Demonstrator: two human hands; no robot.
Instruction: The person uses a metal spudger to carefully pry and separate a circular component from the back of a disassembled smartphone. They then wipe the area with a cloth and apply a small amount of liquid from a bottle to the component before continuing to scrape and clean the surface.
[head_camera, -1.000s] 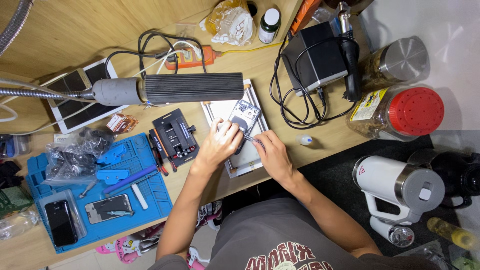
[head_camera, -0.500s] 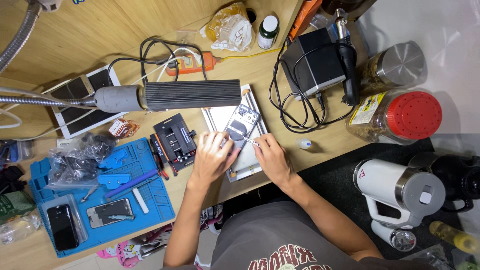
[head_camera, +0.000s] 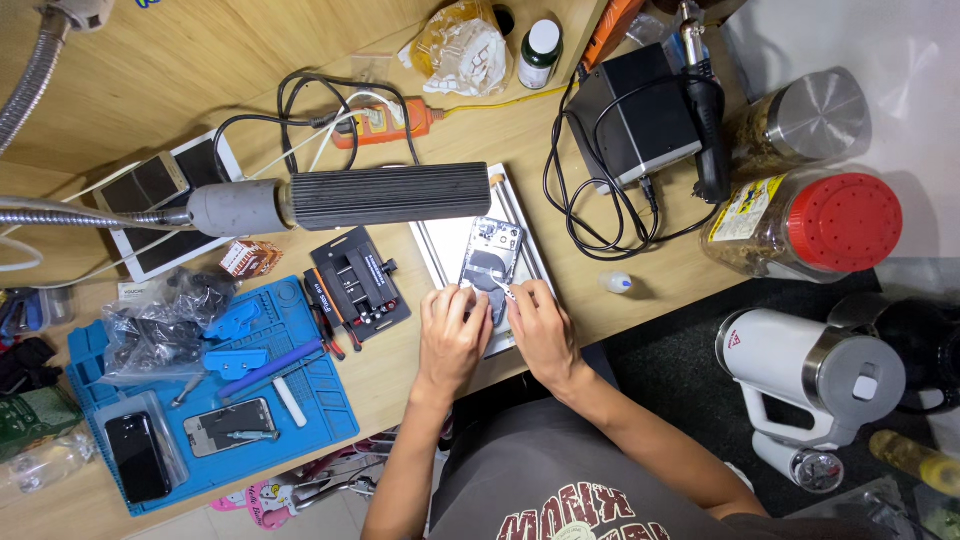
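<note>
The opened phone (head_camera: 490, 262) lies back-up on a white work pad (head_camera: 450, 245) at the front edge of the wooden desk (head_camera: 200, 60), just below the ribbed black lamp head (head_camera: 390, 196) on its flexible arm. In the head view, the left hand (head_camera: 452, 335) rests palm-down on the near end of the pad, its fingers curled and touching the phone's lower edge. The right hand (head_camera: 540, 330) sits just beside it, fingers pinched round a thin metal tool (head_camera: 503, 288) whose tip meets the phone's lower part; whether it is tweezers or a pick is too small to tell.

Left of the pad stands a black clamp fixture (head_camera: 358, 282), and beyond it a blue silicone mat (head_camera: 300, 400) carrying another bare phone body (head_camera: 233, 426), a dark phone (head_camera: 137, 456), blue picks and a crumpled clear bag (head_camera: 160, 320). A white tablet-like tray (head_camera: 160, 200) lies further back on the left. Behind the lamp lie an orange tool (head_camera: 385, 122) and looped black cables. To the right of the pad are a small white dropper bottle (head_camera: 617, 283), a black station box (head_camera: 640, 110) with a handpiece (head_camera: 705, 110) lying against it, a red-lidded jar (head_camera: 815, 225) and a steel-lidded jar (head_camera: 800, 118). A white kettle (head_camera: 800, 375) stands lower right, off the desk.
</note>
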